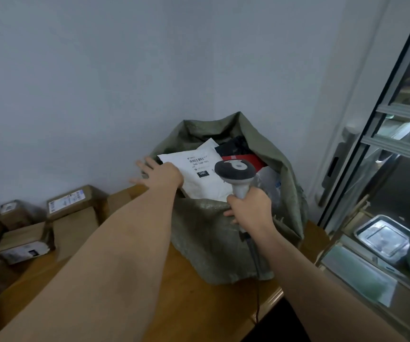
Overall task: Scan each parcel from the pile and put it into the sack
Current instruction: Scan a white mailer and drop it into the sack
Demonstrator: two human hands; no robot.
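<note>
The white parcel [199, 174] lies label up at the top of the open green sack [223, 233], which stands on the wooden counter [199, 304] against the wall; it looks like a soft padded mailer, light and flexible, likely to bend or sag if lifted by one corner, and its smooth skin may slide under a loose grip; taking it along an edge with fingers under and thumb on top should serve best. The left hand [159, 174] reaches over the sack's left rim with fingers spread and straight, touching or just beside the parcel's left edge, holding nothing that I can see. The right hand [250, 206] grips the handle of a grey scanner [234, 172], its head over the parcel. The cardboard boxes [38, 225] still piled at the left look stiffer and heavier; those want a hold across two opposite sides.
</note>
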